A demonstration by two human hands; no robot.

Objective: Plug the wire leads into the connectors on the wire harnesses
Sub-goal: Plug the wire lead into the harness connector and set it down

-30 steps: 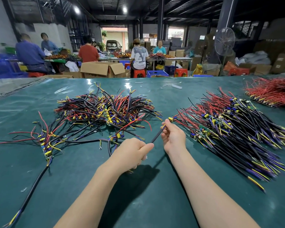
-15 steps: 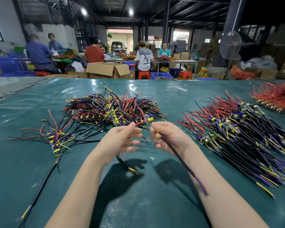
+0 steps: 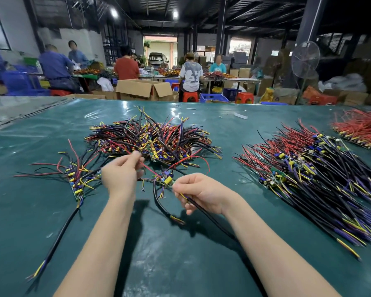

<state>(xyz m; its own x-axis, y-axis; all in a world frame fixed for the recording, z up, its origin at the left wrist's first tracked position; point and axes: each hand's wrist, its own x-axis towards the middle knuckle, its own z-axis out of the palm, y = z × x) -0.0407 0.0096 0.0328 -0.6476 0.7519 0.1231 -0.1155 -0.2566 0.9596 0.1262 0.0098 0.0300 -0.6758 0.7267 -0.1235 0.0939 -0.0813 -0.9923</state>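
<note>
Your left hand [image 3: 121, 175] pinches a thin red lead [image 3: 148, 168] between thumb and fingertips, raised above the middle of the worktop [image 3: 180, 264]. The lead runs down to the harness [image 3: 166, 180] lying between your hands. The harness is a small green board carrying a yellow block and blue parts, with a black sheathed tail curving toward the near edge. Markings on the board are too small to read.

Your right hand [image 3: 204, 192] grips a black cable [image 3: 212, 219] near its tip, where yellow and purple cores emerge just beside the board. Whether the cores touch the board cannot be told. The cable trails back beside your right forearm.

A tangled pile [image 3: 150, 138] of similar harnesses lies toward the far edge. A straighter stack [image 3: 319, 181] lies toward the right edge, and a red-wired batch [image 3: 360, 129] sits at the far right corner. A few loose harnesses [image 3: 77, 179] lie toward the left edge.

Beyond the worktop, a grey shirt [image 3: 191, 75] bears large letters resembling "LV".
</note>
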